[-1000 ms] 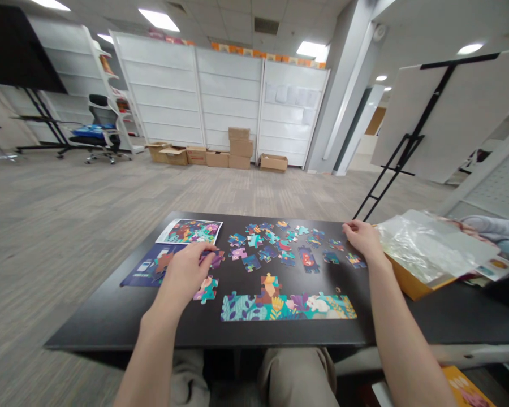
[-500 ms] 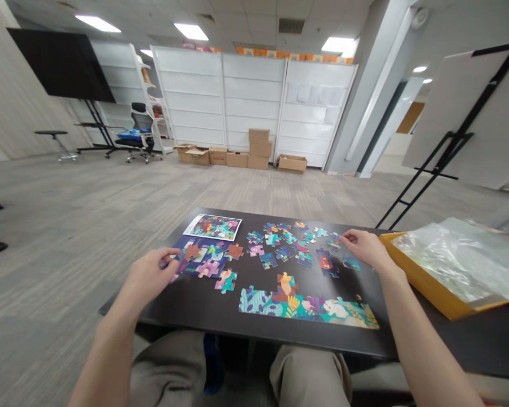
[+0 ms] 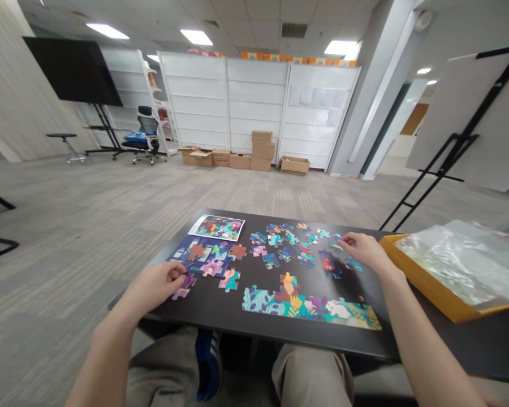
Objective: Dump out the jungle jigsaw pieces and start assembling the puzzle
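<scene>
Your left hand [image 3: 158,285] curls at nine o'clock by a purple jigsaw piece [image 3: 184,287], your right hand [image 3: 367,252] at two by a dark-blue jigsaw piece [image 3: 336,245]; whether either grip holds anything is unclear. The multicoloured joined puzzle strip [image 3: 309,308] lies flat at six on the black counter [image 3: 212,302], probably for easy reach.

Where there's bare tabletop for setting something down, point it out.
Bare tabletop lies on the near side of the pink-and-teal piece, left of the joined strip; a smaller patch lies between that strip and the red-marked piece. Crowded: the loose pieces farther back and the blue sheet partly under more pieces.
</scene>
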Available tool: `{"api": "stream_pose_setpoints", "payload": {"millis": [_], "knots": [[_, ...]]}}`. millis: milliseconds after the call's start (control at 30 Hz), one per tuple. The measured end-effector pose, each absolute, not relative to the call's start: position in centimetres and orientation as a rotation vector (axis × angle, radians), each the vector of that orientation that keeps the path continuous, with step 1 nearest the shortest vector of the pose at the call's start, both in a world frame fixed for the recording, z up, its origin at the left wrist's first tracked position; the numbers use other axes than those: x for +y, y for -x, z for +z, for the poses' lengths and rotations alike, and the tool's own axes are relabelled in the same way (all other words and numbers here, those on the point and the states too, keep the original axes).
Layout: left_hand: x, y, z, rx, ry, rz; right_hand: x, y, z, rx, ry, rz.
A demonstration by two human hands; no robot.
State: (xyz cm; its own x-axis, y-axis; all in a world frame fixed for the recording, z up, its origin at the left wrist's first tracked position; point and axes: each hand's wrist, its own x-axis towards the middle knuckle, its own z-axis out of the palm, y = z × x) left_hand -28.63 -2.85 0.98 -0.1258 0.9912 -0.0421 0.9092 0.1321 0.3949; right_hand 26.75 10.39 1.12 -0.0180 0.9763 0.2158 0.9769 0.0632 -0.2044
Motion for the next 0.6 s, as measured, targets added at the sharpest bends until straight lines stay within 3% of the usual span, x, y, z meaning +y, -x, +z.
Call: {"api": "stream_pose_setpoints", "payload": {"millis": [600], "knots": [[0.1, 20.7, 1.0, 2.101, -2.134, 0.3, 10.2, -25.7, 0.6, -2.113, 1.911, 0.04]]}}
